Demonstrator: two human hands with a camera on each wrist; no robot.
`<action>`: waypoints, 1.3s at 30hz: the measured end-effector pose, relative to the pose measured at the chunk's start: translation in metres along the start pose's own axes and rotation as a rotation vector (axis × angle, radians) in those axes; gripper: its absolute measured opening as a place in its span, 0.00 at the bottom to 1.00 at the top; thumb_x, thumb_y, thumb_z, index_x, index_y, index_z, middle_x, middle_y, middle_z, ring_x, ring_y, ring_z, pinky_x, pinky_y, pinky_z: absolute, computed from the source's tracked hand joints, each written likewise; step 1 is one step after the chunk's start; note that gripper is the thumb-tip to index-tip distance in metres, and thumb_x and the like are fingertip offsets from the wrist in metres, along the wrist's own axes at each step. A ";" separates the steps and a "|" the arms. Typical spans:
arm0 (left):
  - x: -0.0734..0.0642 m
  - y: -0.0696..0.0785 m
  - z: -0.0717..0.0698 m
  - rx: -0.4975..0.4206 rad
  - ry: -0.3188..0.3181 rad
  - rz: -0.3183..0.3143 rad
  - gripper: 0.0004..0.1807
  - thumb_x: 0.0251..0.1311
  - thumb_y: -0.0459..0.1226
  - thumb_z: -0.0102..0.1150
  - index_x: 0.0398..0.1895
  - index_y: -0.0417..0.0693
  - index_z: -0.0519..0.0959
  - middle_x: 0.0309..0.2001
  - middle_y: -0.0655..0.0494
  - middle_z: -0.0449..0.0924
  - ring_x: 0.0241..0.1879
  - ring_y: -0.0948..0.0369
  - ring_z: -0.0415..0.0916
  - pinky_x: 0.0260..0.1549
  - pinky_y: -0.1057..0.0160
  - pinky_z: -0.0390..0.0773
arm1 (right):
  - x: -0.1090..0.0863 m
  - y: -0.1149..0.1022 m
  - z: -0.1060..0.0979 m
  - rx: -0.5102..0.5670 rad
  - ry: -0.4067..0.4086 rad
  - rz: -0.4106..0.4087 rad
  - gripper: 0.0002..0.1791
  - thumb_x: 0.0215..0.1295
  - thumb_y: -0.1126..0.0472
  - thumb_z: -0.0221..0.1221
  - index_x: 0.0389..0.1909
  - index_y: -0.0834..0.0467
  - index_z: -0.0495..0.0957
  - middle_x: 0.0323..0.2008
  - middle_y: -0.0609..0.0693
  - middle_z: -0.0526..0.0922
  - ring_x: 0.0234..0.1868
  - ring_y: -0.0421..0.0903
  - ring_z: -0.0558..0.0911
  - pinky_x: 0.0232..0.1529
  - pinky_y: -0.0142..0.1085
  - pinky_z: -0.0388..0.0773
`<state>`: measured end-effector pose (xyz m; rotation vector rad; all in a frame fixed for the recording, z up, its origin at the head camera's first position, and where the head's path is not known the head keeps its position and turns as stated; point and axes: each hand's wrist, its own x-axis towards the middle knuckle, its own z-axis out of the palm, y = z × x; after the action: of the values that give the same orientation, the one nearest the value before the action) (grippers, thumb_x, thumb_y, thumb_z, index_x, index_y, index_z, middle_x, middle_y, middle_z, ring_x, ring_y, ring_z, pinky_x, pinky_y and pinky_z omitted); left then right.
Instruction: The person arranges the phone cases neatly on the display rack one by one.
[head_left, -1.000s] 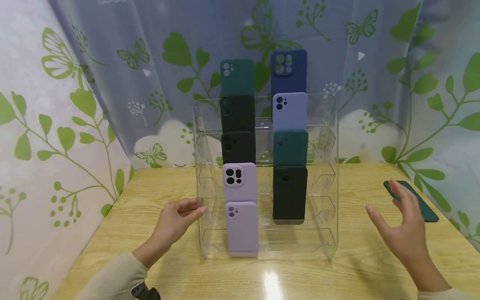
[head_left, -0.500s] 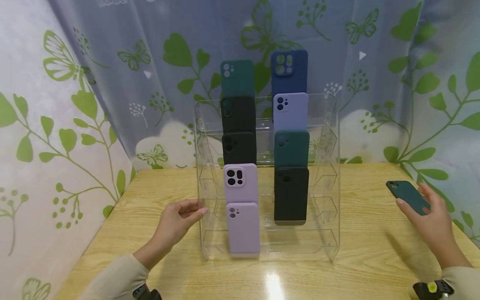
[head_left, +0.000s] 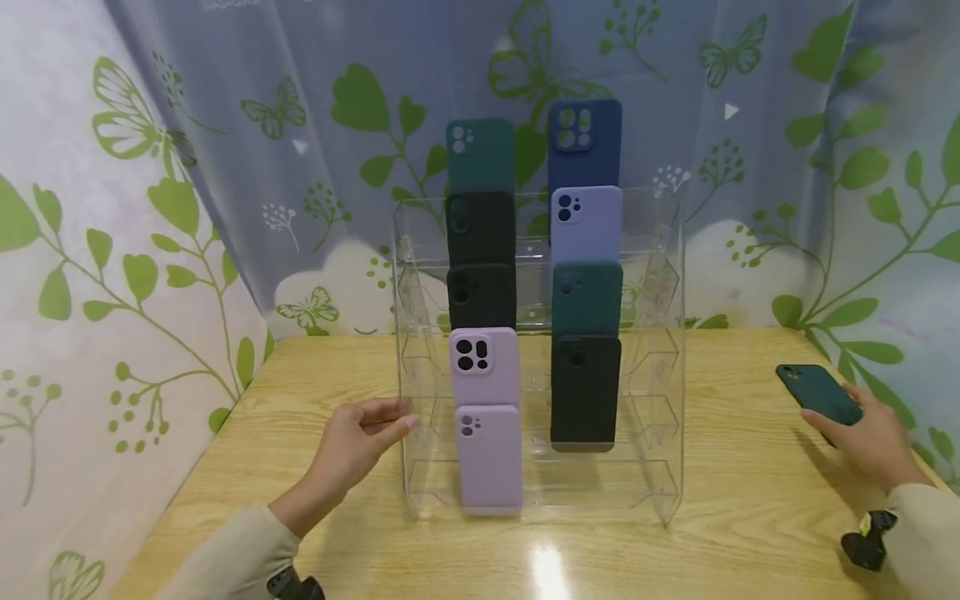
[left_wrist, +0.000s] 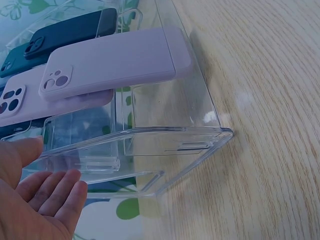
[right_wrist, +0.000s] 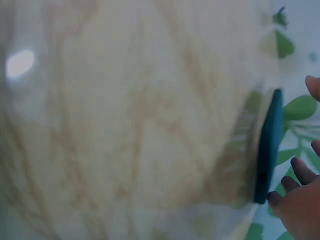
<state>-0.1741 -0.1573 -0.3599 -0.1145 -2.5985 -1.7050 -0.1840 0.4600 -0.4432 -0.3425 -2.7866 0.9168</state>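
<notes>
A clear acrylic display stand [head_left: 600, 483] stands mid-table in the head view, holding phone cases in two columns. Its left side edge lies between the thumb and fingers of my left hand [head_left: 352, 437], seen also in the left wrist view [left_wrist: 45, 200]. At the bottom of the left column is a light purple phone case [head_left: 489, 458], with a lilac one [head_left: 486, 367] above it. To the right, my right hand [head_left: 873, 437] grips a dark green phone case [head_left: 817, 392] by its near end, thumb on the left edge. The blurred right wrist view shows that case edge-on.
The right column holds a black case [head_left: 585, 396], a teal case [head_left: 588, 300], a lavender case [head_left: 588, 225] and a navy case [head_left: 596, 162]. A leaf-patterned curtain [head_left: 337, 167] hangs behind the wooden table [head_left: 330, 367].
My right hand has moved right and down to the dark green case and now grips it; the case has shifted slightly. My left hand stays at the stand's edge.
</notes>
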 end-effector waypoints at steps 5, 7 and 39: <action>-0.001 -0.002 -0.001 -0.006 0.002 -0.008 0.22 0.59 0.38 0.66 0.54 0.35 0.78 0.49 0.41 0.82 0.48 0.51 0.81 0.48 0.60 0.81 | 0.004 0.010 0.002 -0.014 -0.042 0.013 0.51 0.70 0.43 0.50 0.70 0.76 0.35 0.65 0.84 0.40 0.59 0.83 0.50 0.50 0.75 0.57; -0.001 -0.001 -0.001 -0.005 0.001 -0.005 0.22 0.59 0.38 0.66 0.54 0.35 0.78 0.49 0.41 0.82 0.48 0.51 0.81 0.48 0.61 0.81 | 0.006 0.012 0.002 -0.019 -0.046 0.018 0.51 0.70 0.42 0.50 0.70 0.76 0.34 0.65 0.84 0.40 0.59 0.83 0.50 0.50 0.75 0.57; -0.001 0.000 -0.001 0.005 0.000 -0.008 0.23 0.60 0.39 0.65 0.55 0.36 0.78 0.49 0.41 0.82 0.49 0.51 0.81 0.48 0.58 0.81 | -0.003 0.007 0.000 -0.079 -0.306 -0.166 0.51 0.67 0.45 0.57 0.70 0.75 0.41 0.64 0.84 0.46 0.58 0.84 0.51 0.51 0.77 0.46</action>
<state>-0.1727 -0.1584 -0.3595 -0.1043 -2.6069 -1.7014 -0.1801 0.4652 -0.4474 0.0234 -3.0754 0.8872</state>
